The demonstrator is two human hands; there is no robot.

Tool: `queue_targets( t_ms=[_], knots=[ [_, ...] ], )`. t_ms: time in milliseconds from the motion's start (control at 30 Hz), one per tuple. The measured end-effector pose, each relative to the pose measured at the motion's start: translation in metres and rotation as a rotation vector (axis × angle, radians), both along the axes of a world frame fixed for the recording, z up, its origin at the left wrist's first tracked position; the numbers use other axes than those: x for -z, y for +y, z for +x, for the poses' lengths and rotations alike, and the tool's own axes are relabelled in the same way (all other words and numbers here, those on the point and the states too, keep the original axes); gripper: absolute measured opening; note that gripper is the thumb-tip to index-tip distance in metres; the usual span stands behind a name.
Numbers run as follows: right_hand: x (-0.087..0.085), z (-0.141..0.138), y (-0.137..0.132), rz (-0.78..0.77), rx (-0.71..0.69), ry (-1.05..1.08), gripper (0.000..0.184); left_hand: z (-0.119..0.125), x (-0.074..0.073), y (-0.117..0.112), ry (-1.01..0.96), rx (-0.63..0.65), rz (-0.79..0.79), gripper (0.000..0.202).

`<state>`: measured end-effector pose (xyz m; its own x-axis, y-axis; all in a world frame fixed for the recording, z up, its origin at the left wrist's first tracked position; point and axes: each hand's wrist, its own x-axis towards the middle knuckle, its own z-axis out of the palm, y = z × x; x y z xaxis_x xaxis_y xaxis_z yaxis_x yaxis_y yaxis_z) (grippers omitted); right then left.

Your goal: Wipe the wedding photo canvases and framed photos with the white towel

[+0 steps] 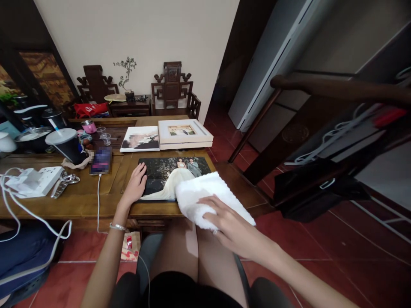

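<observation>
A dark wedding photo album [160,171] lies flat near the front edge of the wooden table, its cover showing a couple and a wide white gown. My left hand [136,184] rests on the album's left edge with the fingers stretched out. In my right hand [220,218] is a white fluffy cloth [205,188], gripped at its near side. The cloth covers the album's lower right corner and hangs past the table edge. Part of my right fingers is hidden in its folds.
Behind the album lie a white photo book [141,139] and a boxed frame [185,133]. Leftward are a phone [100,161] on a cable, a lidded cup [67,145] with a straw and a power strip [41,182]. A wooden chair [289,124] stands at right.
</observation>
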<state>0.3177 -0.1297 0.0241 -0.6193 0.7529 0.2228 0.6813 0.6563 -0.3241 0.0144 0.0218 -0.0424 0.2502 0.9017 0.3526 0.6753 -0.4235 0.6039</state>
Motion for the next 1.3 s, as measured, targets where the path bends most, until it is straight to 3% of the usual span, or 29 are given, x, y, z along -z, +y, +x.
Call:
queue_targets(
  t_ms=[100, 300, 400, 500, 733, 833, 933, 1167, 1233, 1300],
  knots=[
    [-0.005, 0.0, 0.023, -0.037, 0.028, -0.019, 0.035, -0.001, 0.0, 0.0, -0.002, 0.018, -0.003, 0.047],
    [0.011, -0.001, 0.135, 0.061, 0.096, -0.068, 0.023, -0.001, -0.001, -0.002, 0.006, 0.017, -0.018, 0.047],
    [0.019, -0.006, 0.163, 0.068, 0.172, -0.099, 0.026, -0.001, -0.001, -0.002, -0.004, 0.015, -0.022, 0.046],
    [0.024, -0.01, 0.15, 0.069, 0.18, -0.134, 0.032, -0.001, 0.0, -0.002, -0.01, 0.014, -0.015, 0.046],
    [0.013, -0.02, 0.029, -0.006, 0.047, -0.057, 0.038, 0.0, 0.002, -0.001, 0.001, 0.002, 0.005, 0.047],
    [0.001, -0.025, 0.005, -0.095, -0.023, -0.036, 0.041, 0.0, 0.003, 0.0, -0.005, 0.014, 0.015, 0.046],
    [-0.003, -0.033, 0.027, -0.135, -0.036, -0.058, 0.041, 0.0, 0.003, 0.0, -0.01, 0.011, 0.015, 0.046],
    [0.002, -0.064, 0.154, -0.04, 0.142, -0.145, 0.039, -0.001, 0.001, -0.001, -0.001, 0.008, -0.007, 0.047],
    [0.002, -0.073, 0.166, -0.028, 0.175, -0.143, 0.04, -0.001, 0.001, -0.001, -0.002, 0.002, -0.008, 0.047],
    [0.004, -0.08, 0.158, -0.009, 0.189, -0.141, 0.042, 0.0, 0.001, -0.001, -0.004, 0.002, -0.007, 0.047]
  ],
)
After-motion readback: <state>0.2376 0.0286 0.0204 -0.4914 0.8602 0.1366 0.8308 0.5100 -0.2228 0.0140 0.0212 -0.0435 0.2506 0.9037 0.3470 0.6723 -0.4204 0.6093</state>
